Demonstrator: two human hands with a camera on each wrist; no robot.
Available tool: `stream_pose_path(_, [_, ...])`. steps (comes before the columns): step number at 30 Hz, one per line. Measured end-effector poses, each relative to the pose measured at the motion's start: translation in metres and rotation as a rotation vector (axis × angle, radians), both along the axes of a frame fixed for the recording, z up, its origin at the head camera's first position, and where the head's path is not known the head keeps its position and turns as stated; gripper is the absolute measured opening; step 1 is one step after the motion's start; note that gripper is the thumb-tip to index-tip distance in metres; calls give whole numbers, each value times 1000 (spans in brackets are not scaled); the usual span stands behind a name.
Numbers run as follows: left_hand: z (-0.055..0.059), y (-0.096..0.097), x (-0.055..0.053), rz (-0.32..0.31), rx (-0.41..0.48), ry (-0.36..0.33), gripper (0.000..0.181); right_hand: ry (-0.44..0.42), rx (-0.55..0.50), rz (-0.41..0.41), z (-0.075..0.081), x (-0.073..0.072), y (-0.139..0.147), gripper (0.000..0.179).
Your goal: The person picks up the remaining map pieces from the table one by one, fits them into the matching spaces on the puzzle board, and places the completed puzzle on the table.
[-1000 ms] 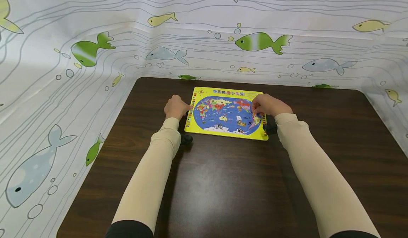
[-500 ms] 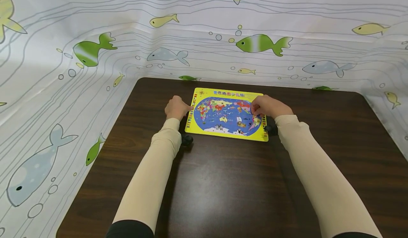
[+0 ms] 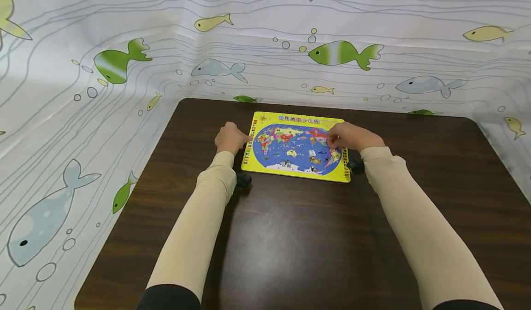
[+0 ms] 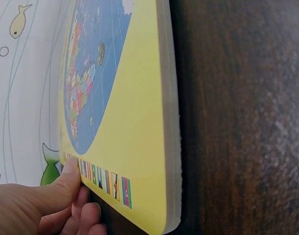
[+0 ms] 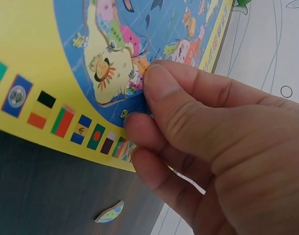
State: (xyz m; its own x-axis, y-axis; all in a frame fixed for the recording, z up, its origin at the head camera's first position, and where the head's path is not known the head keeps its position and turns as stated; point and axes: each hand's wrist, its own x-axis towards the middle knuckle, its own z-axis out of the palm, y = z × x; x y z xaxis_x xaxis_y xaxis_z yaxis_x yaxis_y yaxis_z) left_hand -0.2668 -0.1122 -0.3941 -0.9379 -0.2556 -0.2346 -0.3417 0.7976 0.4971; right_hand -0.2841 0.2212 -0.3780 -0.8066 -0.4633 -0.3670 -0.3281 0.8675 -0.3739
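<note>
A yellow-bordered world map jigsaw puzzle (image 3: 274, 167) lies flat on the dark table, with a blue oval map and rows of flags along its sides. My left hand (image 3: 230, 138) holds its left edge; in the left wrist view the thumb (image 4: 66, 183) rests on the flags and the fingers curl at the rim. Over the right side of the map is my right hand (image 3: 352, 137). There its thumb and index finger pinch a small orange-and-pink puzzle piece (image 5: 137, 78), mostly covered by the fingertips. Beside it, a pale yellow piece (image 5: 103, 61) sits with a raised outline.
A loose puzzle piece (image 5: 110, 212) lies on the table beyond the board's right edge. The brown wooden table (image 3: 282, 236) extends toward me. A white fish-printed cloth (image 3: 274, 70) rises behind and to the left. Black wrist devices (image 3: 244, 181) hang under the sleeves.
Both hands stay at the same places on the board. The head view shifts very slightly; otherwise nothing visibly moves.
</note>
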Motion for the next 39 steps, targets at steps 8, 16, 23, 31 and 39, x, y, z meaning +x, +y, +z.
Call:
stream_pose_path(8, [2,-1,-1,1,9,-7,43,22,-24,-26,0,1,1,8])
stream_pose_path(16, [-1,-1,0,-12,8,26,40,90,7,-158,7,2,15,15])
stream_pose_path(23, [-1,-1,1,-6,0,30,39,126,-18,-402,11,8,45,27])
stream_pose_path(31, [0,0,2,-1,-8,18,37,-57,-85,-655,1,18,60,34])
stream_pose_path(39, [1,1,4,-8,-4,32,36,1,-83,-704,1,29,49,34])
